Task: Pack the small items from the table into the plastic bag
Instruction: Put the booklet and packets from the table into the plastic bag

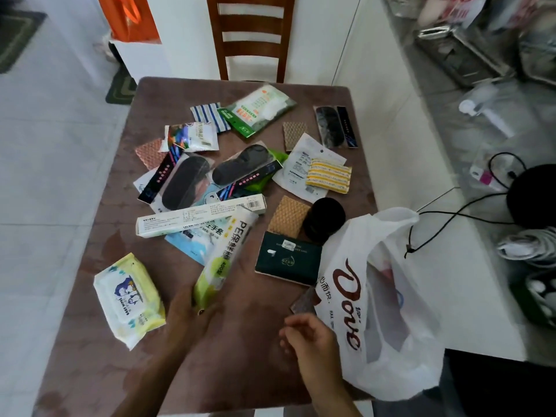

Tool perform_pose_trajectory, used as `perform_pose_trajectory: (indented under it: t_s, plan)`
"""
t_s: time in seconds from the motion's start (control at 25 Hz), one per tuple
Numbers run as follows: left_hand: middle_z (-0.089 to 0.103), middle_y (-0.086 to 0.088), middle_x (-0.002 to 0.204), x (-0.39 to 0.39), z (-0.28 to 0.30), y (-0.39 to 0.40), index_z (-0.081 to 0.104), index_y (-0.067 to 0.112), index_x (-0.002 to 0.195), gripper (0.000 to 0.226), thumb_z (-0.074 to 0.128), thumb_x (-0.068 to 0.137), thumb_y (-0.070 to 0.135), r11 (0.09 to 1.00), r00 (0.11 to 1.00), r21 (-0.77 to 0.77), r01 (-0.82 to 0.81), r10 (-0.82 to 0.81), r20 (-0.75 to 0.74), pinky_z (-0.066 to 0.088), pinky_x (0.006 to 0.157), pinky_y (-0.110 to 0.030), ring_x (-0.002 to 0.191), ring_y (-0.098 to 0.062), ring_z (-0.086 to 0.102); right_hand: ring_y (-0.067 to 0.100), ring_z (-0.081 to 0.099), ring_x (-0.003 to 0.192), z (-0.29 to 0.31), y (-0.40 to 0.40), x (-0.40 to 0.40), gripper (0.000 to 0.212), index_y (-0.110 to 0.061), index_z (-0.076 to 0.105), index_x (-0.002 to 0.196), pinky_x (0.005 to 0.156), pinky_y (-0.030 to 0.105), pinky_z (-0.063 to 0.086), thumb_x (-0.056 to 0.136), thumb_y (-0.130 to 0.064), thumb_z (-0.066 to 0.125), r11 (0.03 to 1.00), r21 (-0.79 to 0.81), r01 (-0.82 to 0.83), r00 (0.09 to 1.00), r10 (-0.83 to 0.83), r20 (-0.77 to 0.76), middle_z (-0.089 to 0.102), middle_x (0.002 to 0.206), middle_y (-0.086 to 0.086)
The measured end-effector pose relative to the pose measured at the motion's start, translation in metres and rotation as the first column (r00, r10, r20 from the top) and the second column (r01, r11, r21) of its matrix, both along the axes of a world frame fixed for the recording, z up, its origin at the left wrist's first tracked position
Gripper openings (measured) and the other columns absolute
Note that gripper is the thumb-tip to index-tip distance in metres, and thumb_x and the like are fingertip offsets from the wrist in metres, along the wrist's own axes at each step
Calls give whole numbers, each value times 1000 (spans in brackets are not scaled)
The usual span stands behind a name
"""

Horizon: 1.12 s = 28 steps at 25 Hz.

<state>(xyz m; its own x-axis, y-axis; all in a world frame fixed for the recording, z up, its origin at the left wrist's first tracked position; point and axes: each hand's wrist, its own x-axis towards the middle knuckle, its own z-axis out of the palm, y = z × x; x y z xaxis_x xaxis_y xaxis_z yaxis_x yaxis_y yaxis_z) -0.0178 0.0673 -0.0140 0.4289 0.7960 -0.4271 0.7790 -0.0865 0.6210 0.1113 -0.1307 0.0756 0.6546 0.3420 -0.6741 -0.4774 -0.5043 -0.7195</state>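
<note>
Our left hand (pixel 192 308) grips one roll pack (pixel 224 260); our right hand (pixel 310 335) curls empty at five o'clock beside one white plastic bag (pixel 388 311), contents unclear.

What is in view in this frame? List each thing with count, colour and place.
table: 1, brown, centre.
plastic bag: 1, white with red lettering, table's right near corner.
wipes pack: 1, white and yellow, near left.
roll pack: 1, white and green, held in the left hand.
long box: 1, white, mid table.
dark green box: 1, beside the bag.
black round item: 1, behind the dark green box.
striped yellow packet: 1, right of centre.
insole packs: about 3, black, centre and far right.
chair: 1, brown wood, beyond the table.
hands: left gripping the roll pack; right empty, beside the bag.
</note>
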Motion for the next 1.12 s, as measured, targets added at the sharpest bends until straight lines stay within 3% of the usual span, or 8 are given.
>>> perform_pose_trajectory:
  t_s: [0.12,0.24,0.44,0.52,0.64,0.72,0.92,1.12]
  plan:
    - [65,14,100,14,69,-38,51,44,114,55,76,64,49,1000,978,29,1,-7,208,54,78,-41,92,-12,64,14,69,90,40,10,23,29,-29,63,109,75,26,58,84,-16,72,972,222,-79,970,23,241,72,102,-10]
    - [61,1,129,67,116,-91,48,17,138,64,74,81,31,979,908,11,201,-191,372,47,96,-36,118,-15,57,-2,65,96,71,9,60,55,-37,51,125,70,17,55,78,-28,79,952,270,-148,961,73,268,65,116,-20]
    - [53,13,127,146,122,-147,49,39,131,49,55,86,55,785,663,98,612,-576,478,47,95,-33,117,-6,51,3,71,90,93,-70,138,59,-22,57,126,64,17,57,70,-13,75,825,459,330,834,-483,267,70,115,1]
    - [48,3,140,175,97,-165,51,40,128,43,51,87,55,769,697,266,581,-639,325,44,103,-43,130,-17,45,5,70,95,86,-105,167,71,-11,49,136,68,20,59,70,-11,73,779,493,387,750,-577,323,68,121,6]
    - [3,-14,162,218,62,-182,33,37,141,57,49,88,51,544,626,325,774,-737,-255,21,112,-57,148,-38,7,16,68,102,38,-124,191,61,-12,52,127,76,29,57,74,-13,82,969,129,210,837,-246,489,68,113,-3]
    - [-5,-16,161,241,52,-177,16,27,148,71,54,89,37,542,584,227,809,-693,-423,23,110,-53,145,-39,9,17,66,97,0,-122,191,58,-24,49,120,69,26,54,73,-29,83,985,-173,20,899,58,435,66,110,-6]
    - [21,-6,156,255,55,-149,16,15,148,76,59,87,22,721,752,228,655,-589,-295,46,91,-42,123,-31,47,19,61,98,-71,-114,178,72,-23,34,136,69,22,50,78,-47,68,770,-562,-302,846,488,214,58,119,1]
    - [24,-2,158,247,63,-135,6,19,151,87,61,84,18,799,830,226,557,-528,-177,53,78,-45,106,-33,61,24,60,114,-85,-114,174,65,-28,33,136,91,37,50,82,-58,56,677,-655,-337,843,527,110,55,130,1]
